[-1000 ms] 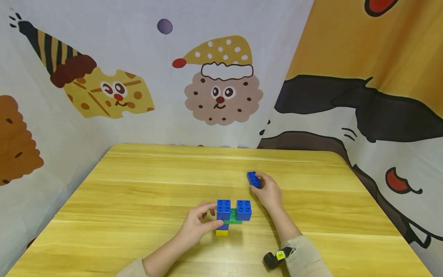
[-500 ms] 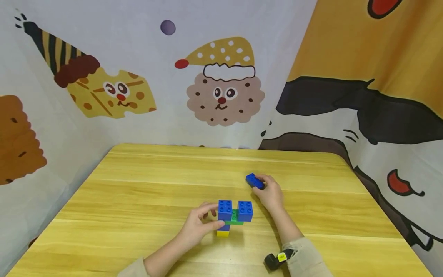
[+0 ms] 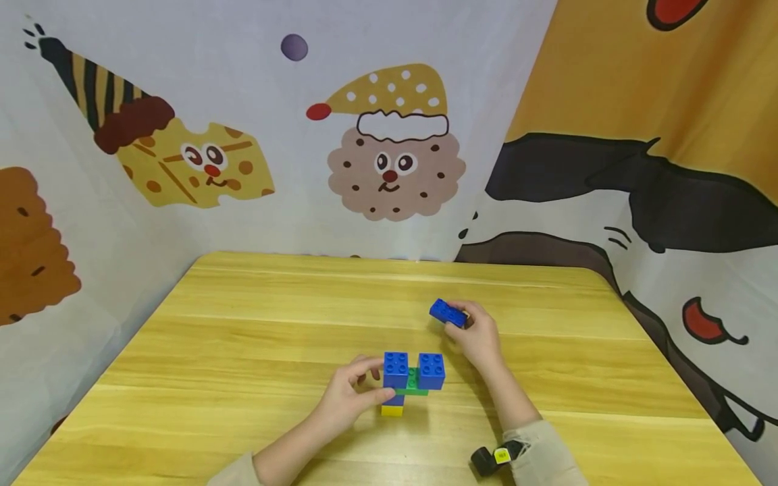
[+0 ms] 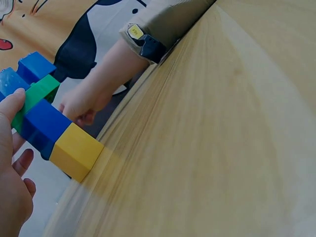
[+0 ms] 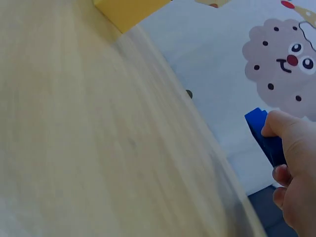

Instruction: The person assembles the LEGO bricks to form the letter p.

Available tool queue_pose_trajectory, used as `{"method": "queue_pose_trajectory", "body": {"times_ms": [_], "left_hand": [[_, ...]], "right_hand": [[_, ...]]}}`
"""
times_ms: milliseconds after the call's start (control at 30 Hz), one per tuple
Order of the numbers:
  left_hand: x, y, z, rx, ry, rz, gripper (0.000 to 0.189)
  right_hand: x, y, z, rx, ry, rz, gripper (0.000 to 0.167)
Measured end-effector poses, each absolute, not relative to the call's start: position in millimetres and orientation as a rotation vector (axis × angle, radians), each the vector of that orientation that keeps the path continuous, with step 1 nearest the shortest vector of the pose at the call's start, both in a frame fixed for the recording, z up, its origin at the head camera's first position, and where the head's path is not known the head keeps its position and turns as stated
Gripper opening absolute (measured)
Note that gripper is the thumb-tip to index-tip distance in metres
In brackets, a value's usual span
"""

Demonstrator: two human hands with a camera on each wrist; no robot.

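Note:
A small stack of toy building bricks stands upright on the table: a yellow brick at the bottom, a blue brick on it, then a green brick that juts to the right, and two square blue bricks side by side on top. My left hand pinches the stack's left side, thumb in front. Beyond the stack to the right, my right hand pinches a long, thin blue brick by its right end. That brick looks tilted and raised off the wood in the right wrist view.
Both hands work over a wooden table. Its far edge meets a cloth backdrop printed with cartoon food. On the right wrist sits a black strap device with a yellow label.
My right hand has turned the long blue brick so it lies more crosswise, and appears to have lifted it slightly. The left hand and the stack have stayed in place.

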State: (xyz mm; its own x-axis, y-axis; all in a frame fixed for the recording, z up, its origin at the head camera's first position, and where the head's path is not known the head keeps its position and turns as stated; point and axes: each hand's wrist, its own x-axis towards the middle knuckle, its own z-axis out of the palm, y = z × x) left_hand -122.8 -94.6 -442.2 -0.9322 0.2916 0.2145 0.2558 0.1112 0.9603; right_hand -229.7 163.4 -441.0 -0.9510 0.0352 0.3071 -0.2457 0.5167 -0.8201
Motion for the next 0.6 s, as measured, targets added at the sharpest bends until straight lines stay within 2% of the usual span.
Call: {"method": "queue_pose_trajectory", "body": {"times_ms": [600], "left_hand": [[-121.9, -94.3, -440.8, 0.561, 2.317, 2.003, 0.035]], "right_hand": [[-202.7, 156.2, -378.3, 0.434, -2.433, 1.459, 0.032]]}}
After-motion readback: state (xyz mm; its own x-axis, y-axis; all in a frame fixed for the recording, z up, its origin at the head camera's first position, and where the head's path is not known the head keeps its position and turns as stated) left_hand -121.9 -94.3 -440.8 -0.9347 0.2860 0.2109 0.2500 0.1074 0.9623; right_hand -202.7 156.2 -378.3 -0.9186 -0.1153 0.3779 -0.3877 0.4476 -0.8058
